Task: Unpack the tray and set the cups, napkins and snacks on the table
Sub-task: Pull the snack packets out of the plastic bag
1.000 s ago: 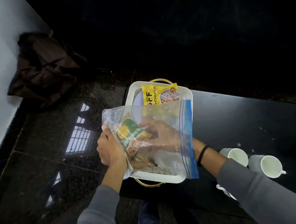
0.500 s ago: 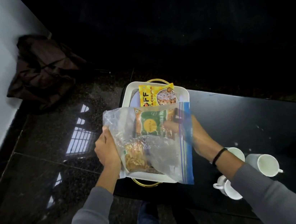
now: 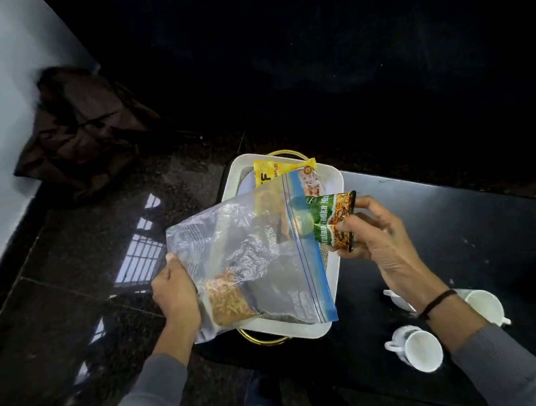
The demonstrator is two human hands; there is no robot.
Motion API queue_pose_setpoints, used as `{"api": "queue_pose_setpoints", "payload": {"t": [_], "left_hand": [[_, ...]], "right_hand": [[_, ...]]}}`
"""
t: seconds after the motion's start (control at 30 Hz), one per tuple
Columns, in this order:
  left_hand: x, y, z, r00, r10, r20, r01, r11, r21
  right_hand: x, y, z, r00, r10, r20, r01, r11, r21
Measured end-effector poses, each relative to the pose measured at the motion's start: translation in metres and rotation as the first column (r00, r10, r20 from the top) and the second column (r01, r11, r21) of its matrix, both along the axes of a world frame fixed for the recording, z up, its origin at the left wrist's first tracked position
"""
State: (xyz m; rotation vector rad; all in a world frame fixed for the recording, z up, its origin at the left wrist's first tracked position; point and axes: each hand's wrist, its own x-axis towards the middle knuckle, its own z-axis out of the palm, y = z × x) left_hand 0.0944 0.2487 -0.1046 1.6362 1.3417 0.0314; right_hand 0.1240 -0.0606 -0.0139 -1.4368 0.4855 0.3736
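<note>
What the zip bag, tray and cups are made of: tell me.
Zip bag: thin clear plastic, glossy; it crinkles and shows the snacks inside.
Tray: smooth white, probably plastic or melamine.
Cups: glossy white with thick walls, likely ceramic.

Three cups [image 3: 418, 348] [image 3: 484, 305] [image 3: 398, 300], three snack packets [image 3: 269, 172] [image 3: 330, 218] [image 3: 229, 296], one zip bag [image 3: 214, 223], one tray [image 3: 311, 331]

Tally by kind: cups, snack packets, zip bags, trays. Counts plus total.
Cups: 3 (one partly hidden)
Snack packets: 3 (yellow packet, green packet, bagged packet)
Zip bag: 1
Tray: 1
Total: 8
</note>
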Motion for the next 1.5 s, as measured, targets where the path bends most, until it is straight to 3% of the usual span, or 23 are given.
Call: {"api": "queue_pose_setpoints", "payload": {"t": [0.23, 0.47, 0.7, 0.93, 1.1, 1.23, 1.3, 1.4, 1.5], "left_hand": [[-0.016, 0.019, -0.004, 0.994, 0.106, 0.002, -0.106, 0.994, -0.034], [-0.024, 0.031, -0.002, 0.982, 0.185, 0.026, -0.178, 0.969, -0.171], [-0.027, 0.033, -0.006, 0.978, 0.207, 0.033, -0.192, 0.949, -0.251], [-0.028, 0.037, -0.008, 0.97, 0.242, 0.007, -0.233, 0.942, -0.241], [-0.028, 0.034, -0.009, 0.985, 0.174, -0.007, -0.17, 0.952, -0.254], [-0.028, 0.027, -0.006, 0.984, 0.175, -0.019, -0.174, 0.949, -0.262], [-0.028, 0.023, -0.005, 0.986, 0.164, -0.025, -0.165, 0.95, -0.266], [-0.028, 0.017, 0.0, 0.985, 0.172, -0.031, -0.174, 0.946, -0.274], [-0.027, 0.012, 0.007, 0.986, 0.161, -0.032, -0.163, 0.942, -0.292]], "right_hand": [[-0.001, -0.007, -0.007, 0.992, -0.126, 0.017, 0.127, 0.992, -0.013], [0.007, -0.001, -0.02, 0.947, -0.32, -0.011, 0.319, 0.941, 0.11], [0.016, 0.03, -0.057, 0.976, -0.188, -0.114, 0.183, 0.982, -0.053], [0.019, 0.042, -0.08, 0.95, -0.205, -0.233, 0.236, 0.966, 0.11], [0.01, 0.031, -0.094, 0.93, -0.141, -0.339, 0.073, 0.976, -0.207], [0.002, 0.027, -0.082, 0.975, -0.051, -0.216, -0.067, 0.86, -0.506], [-0.003, 0.027, -0.067, 0.995, 0.027, -0.096, -0.076, 0.828, -0.556], [-0.01, 0.031, -0.042, 0.991, 0.13, 0.028, -0.117, 0.951, -0.285], [-0.017, 0.036, -0.022, 0.966, 0.252, 0.058, -0.247, 0.966, -0.072]]}}
